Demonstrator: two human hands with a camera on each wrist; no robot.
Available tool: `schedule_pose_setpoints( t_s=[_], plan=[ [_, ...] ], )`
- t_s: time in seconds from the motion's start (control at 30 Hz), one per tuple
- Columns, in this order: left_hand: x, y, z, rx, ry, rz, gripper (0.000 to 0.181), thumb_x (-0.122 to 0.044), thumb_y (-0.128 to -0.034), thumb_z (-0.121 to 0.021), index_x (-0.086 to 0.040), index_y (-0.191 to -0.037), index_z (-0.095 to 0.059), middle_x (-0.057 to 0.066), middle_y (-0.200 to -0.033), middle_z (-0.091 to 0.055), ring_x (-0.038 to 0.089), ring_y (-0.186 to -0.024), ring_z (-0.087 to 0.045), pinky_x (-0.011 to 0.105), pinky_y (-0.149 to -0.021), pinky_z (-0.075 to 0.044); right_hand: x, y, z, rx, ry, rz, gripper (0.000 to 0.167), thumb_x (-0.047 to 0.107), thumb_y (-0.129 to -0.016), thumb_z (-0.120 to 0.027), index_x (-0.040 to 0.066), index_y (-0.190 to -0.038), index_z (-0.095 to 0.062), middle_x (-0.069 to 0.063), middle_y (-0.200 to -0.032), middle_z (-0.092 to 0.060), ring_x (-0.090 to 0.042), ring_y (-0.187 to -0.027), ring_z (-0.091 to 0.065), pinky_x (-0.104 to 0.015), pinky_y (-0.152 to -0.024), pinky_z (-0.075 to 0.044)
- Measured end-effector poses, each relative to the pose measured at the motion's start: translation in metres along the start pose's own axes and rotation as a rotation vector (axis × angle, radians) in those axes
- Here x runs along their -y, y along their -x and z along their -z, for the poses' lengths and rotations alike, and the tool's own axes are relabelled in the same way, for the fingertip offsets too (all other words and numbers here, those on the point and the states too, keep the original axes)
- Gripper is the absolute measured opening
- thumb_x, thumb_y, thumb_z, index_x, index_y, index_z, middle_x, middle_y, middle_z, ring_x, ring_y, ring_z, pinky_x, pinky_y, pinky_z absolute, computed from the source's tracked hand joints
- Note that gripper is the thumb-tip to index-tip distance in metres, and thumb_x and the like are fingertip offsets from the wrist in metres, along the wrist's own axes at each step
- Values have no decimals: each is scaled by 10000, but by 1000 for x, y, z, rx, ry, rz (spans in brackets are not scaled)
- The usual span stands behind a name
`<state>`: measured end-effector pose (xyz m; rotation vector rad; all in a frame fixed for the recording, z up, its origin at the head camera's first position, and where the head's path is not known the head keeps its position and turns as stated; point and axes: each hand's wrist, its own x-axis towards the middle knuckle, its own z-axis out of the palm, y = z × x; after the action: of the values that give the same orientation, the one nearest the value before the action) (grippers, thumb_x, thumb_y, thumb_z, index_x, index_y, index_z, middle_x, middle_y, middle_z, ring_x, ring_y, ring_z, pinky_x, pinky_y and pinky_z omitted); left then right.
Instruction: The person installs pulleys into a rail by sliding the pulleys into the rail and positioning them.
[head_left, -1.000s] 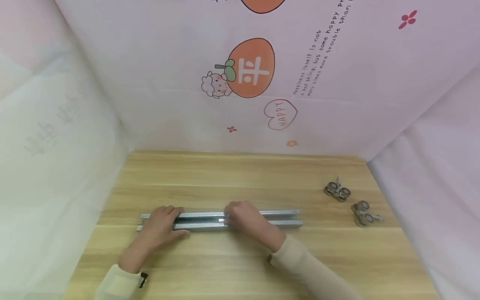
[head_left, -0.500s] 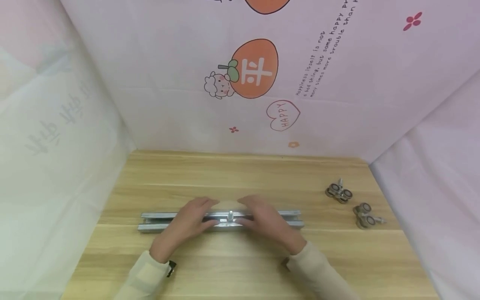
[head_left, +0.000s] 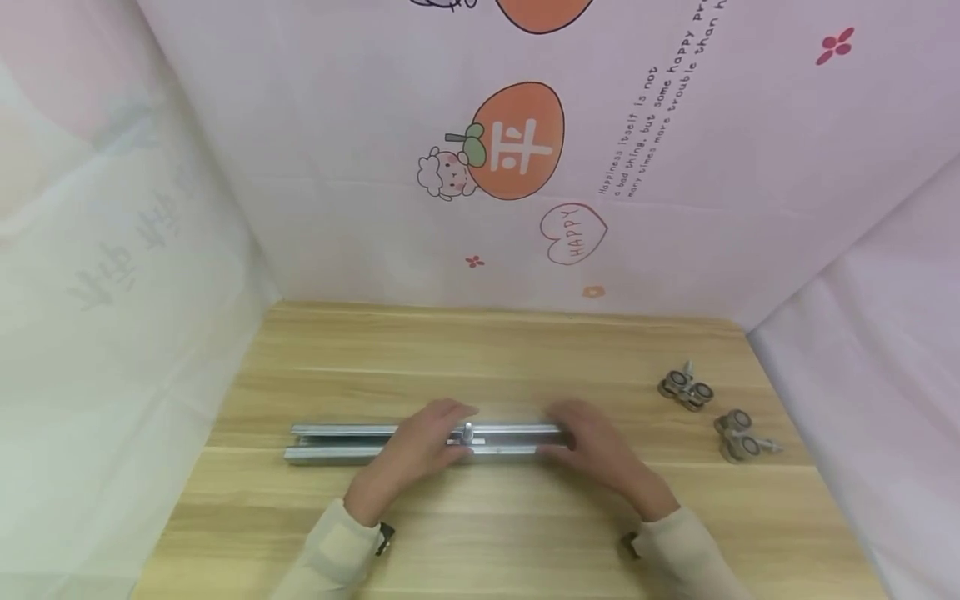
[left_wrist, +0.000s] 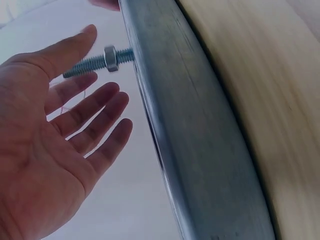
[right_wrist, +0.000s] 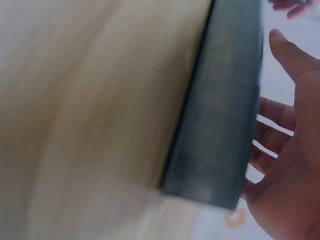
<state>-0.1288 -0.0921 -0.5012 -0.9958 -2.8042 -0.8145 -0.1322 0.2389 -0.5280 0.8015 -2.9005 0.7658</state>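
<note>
A grey metal channel rail [head_left: 337,453] lies lengthwise on the wooden table, its slotted side up. From the slot near its middle rises a threaded bolt [left_wrist: 90,65] carrying a hex nut [left_wrist: 110,58]. My left hand [head_left: 416,446] hovers over the rail at that bolt, thumb and fingers spread and loosely bent. In the left wrist view its thumb and index finger lie on either side of the bolt's tip; whether they touch it, I cannot tell. Over the rail's right end is my right hand [head_left: 603,450], blurred, fingers relaxed and apart, gripping nothing visible.
Two metal roller trolleys with wheels and bolts, one farther back [head_left: 686,390] and one nearer [head_left: 742,437], lie at the table's right side. Printed white cloth [head_left: 360,233] walls the table [head_left: 480,350] at the back and both sides.
My right hand has left the rail's middle, uncovering the upright bolt, and moved right to the rail's end. My left hand has slid from the left end to the bolt.
</note>
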Motion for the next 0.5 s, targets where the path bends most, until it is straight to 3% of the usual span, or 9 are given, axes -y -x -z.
schedule_pose_setpoints(
  t_s=[0.3,0.5],
  plan=[
    [-6,-11,-11,72,-11,12,432,-199,-896,-855,-112,-1293,-706,26,-1182,-722,182,-1042,-677,350,-902,-605,-10,10,2,12,-25,-11,604,475,-864,-854,60,-1283,-726,-92,-1235,-759,-296,-1142,-693,-568,-1046,-527],
    [-9,-14,-14,78,-62,22,297,-128,-909,-825,-132,-1191,-732,23,-1137,-743,201,-1028,-688,344,-860,-613,-16,7,-3,19,-83,-25,571,423,-837,-890,72,-1264,-748,-54,-1207,-779,-229,-1087,-718,-519,-1014,-556]
  ],
)
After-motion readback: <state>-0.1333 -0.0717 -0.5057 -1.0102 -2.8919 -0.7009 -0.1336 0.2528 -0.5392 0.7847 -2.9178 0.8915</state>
